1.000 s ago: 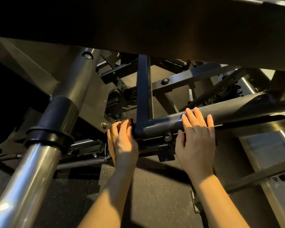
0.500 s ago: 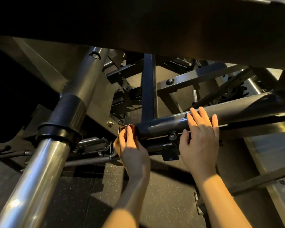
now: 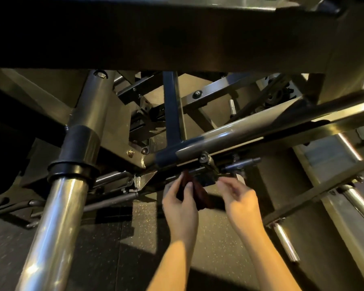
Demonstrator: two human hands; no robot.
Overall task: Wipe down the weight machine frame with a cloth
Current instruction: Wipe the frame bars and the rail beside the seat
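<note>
**Dark red cloth held below the frame bar**

At far left a polished steel column (image 3: 51,223) rises at a slant into a black collar (image 3: 75,158). Right of it, low in the middle, the left hand (image 3: 180,203) pinches a dark red cloth (image 3: 194,194) between thumb and curled fingers; the cloth hangs bunched just to the right of that thumb and above the palm, its top edge close under the black bracket (image 3: 206,175) of the machine. Whether it touches the bracket cannot be told. Above both runs the slanted grey frame bar (image 3: 229,137), apart from the hands. Right of the cloth is the right hand (image 3: 240,197), blurred, fingers loosely bent toward the fabric; whether it grips anything cannot be told. Speckled black floor (image 3: 135,248) lies beneath the forearms.
</note>
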